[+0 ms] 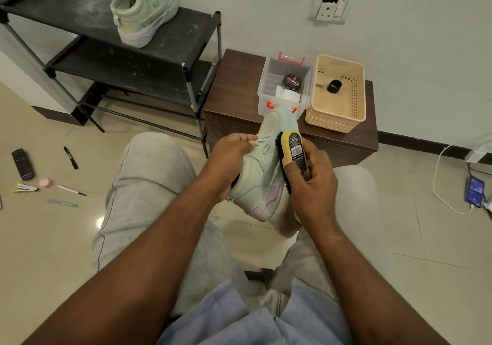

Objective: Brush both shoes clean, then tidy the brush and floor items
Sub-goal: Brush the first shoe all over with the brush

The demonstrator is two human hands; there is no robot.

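A pale green shoe (259, 174) is held up above my knees, toe pointing away from me. My left hand (229, 155) grips it from the left, fingers over the laces and tongue. My right hand (310, 182) holds a yellow-backed brush (291, 147) whose black bristles press against the shoe's right side. The matching second shoe (145, 12) stands on the top shelf of the black rack (186, 32). On the floor at the left lie a remote (22, 164), a black marker (70, 157), a pen (71, 190), a pink round item (45, 183), a stapler (25, 188) and a light blue stick (62, 203).
A low brown table (239, 83) ahead carries a clear plastic box (285, 83) holding a polish tin (292, 81), and a beige basket (336, 96) with a black ring inside. A phone (475, 191) charges on the floor at right. A wall socket (331, 6) is above.
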